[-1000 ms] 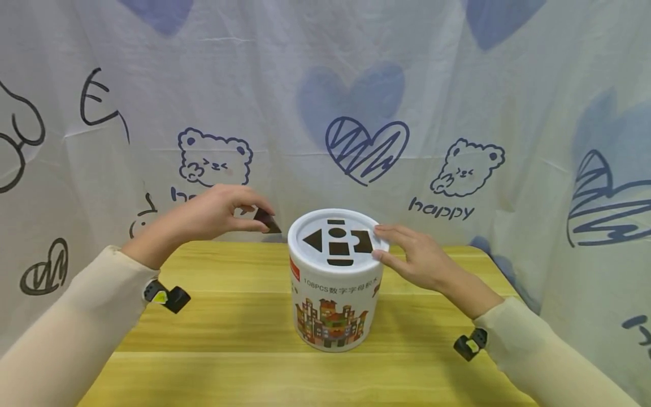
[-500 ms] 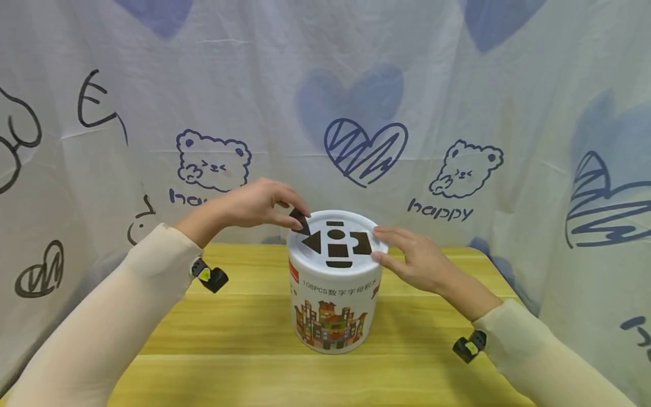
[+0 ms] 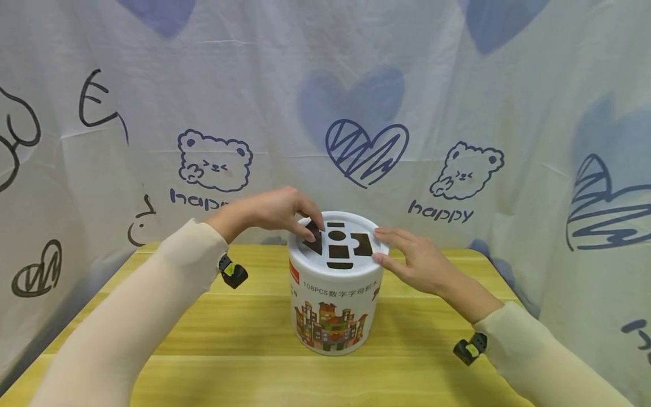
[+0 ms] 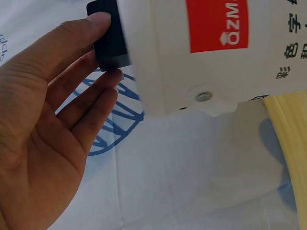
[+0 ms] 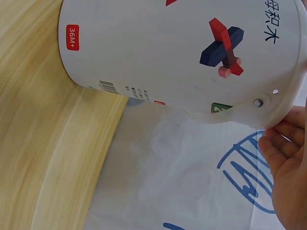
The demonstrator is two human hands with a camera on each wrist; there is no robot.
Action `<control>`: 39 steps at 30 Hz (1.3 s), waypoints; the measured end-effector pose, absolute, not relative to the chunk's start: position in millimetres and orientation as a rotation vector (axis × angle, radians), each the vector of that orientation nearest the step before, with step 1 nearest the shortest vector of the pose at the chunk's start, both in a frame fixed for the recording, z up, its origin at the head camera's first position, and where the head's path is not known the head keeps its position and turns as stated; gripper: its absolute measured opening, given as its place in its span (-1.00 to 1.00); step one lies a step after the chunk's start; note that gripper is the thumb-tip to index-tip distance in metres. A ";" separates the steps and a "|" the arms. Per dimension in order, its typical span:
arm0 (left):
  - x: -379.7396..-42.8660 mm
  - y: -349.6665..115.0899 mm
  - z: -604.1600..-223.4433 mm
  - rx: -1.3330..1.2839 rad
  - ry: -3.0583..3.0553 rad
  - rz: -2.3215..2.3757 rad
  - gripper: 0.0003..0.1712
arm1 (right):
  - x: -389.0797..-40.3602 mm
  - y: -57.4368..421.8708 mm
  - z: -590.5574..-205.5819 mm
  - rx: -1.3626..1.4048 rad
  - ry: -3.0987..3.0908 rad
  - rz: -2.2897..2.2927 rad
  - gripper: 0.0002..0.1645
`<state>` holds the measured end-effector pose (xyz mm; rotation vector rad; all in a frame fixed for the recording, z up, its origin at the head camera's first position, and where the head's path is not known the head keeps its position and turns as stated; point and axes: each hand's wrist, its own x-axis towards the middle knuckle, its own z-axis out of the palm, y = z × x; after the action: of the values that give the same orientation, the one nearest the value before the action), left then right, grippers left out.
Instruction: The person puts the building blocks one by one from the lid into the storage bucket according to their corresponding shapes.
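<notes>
A white bucket (image 3: 333, 308), printed with a picture of a block castle, stands upright on the table. Its white lid (image 3: 311, 261) has several dark shaped holes. My left hand (image 3: 278, 210) pinches a dark triangular block (image 4: 109, 40) between thumb and fingers. In the head view the block overlaps the triangular hole at the lid's left; the left wrist view shows it upright against the lid, its far edge hidden by the rim. My right hand (image 3: 423, 261) rests on the right rim of the lid with fingers and thumb extended, holding no block.
The yellow wood-grain table (image 3: 254, 373) reaches back to a pale curtain (image 3: 285, 96) with hearts and bears drawn on it. A small black camera (image 3: 234, 272) sits on the left wrist and another black camera (image 3: 469, 347) on the right.
My left hand has moved right with the dark triangular block, from beside the bucket to over the triangular hole, and lowered slightly. My right hand has stayed on the rim.
</notes>
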<state>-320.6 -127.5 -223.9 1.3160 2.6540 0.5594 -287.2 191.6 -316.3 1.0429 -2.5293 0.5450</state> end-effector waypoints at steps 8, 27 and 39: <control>-325.6 -122.9 -231.7 1.301 2.597 0.533 -0.69 | -287.7 192.8 -316.4 1.042 -2.527 0.550 -0.34; -321.9 -121.5 -229.0 1.272 2.614 0.482 -0.63 | -287.3 195.1 -314.7 1.031 -2.534 0.523 -0.33; -299.5 -136.2 -226.8 1.355 2.749 0.491 -0.49 | -284.4 195.0 -309.4 1.008 -2.606 0.474 -0.30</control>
<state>-299.5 -136.2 -226.8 1.3548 2.7486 0.4907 -284.4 195.0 -309.4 1.0078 -2.6063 0.4742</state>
